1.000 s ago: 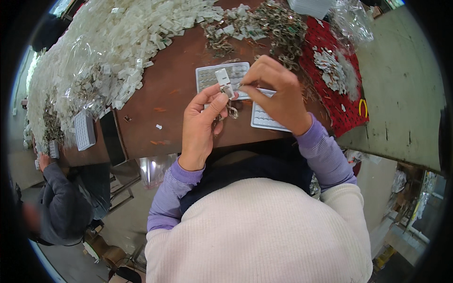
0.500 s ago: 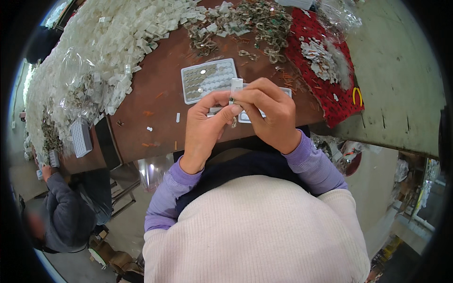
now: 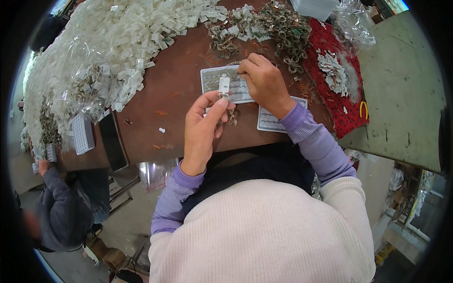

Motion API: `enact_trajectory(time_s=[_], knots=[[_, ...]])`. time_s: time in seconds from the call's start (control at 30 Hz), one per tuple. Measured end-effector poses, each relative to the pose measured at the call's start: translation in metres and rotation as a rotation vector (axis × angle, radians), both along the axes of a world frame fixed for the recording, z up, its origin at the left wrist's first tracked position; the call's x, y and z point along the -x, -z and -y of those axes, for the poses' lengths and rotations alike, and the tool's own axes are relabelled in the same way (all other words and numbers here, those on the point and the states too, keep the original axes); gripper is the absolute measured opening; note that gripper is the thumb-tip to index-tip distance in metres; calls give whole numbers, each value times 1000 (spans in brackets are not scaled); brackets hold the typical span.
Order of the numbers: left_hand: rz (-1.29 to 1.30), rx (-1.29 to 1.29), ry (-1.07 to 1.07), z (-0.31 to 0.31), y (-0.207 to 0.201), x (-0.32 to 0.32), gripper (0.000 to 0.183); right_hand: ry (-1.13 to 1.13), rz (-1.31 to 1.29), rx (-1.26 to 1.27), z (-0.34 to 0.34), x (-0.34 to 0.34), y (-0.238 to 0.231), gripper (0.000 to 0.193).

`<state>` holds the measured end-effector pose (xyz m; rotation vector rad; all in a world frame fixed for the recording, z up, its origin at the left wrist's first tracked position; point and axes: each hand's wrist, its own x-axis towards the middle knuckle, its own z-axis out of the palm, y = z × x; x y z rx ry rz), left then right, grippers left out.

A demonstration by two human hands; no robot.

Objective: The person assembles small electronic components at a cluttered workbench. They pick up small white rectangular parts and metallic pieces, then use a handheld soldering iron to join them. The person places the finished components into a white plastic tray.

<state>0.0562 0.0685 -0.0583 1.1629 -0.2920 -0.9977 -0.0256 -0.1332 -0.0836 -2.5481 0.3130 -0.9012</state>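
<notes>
Pinched between the thumb and fingers of my left hand [image 3: 203, 120] is a small white plastic tag [image 3: 224, 86], held upright, with a thin chain-like strand [image 3: 232, 118] dangling beside the fingers. My right hand [image 3: 265, 78] is apart from it, closed with fingertips together over the far right part of a white celled tray [image 3: 205, 81]. Whatever those fingertips hold, if anything, is too small to make out. A second white tray [image 3: 266, 123] lies partly under my right wrist.
White plastic tags [image 3: 137, 33] are heaped at the far left, next to tangled chain pieces [image 3: 288, 33]. At right, a red cloth [image 3: 325, 94] bears white pieces [image 3: 332, 73] and yellow-handled pliers [image 3: 363, 110]. A dark phone-like slab [image 3: 113, 141] lies left. Another person [image 3: 66, 207] works there.
My right hand has let go near the tag and moved away, up and right over the tray. My left hand still holds the tag. The whole view has shifted slightly.
</notes>
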Motion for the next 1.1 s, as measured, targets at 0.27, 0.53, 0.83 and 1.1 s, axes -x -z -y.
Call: enact_trajectory(time_s=[0.27,0.53,0.83,1.1], knots=[[110,-12,109,8,-7,23,26,-154,259,-340,-43,63,-42,20],[426,-112,159,13,-17,40,19,-72,180,-424,-52,94,-45,15],[168,-2,327,3,-12,31,22,-3,151,-619,-53,94,-55,19],[100,42,372,6,-18,35,28,117,209,-137,-60,101,-58,22]])
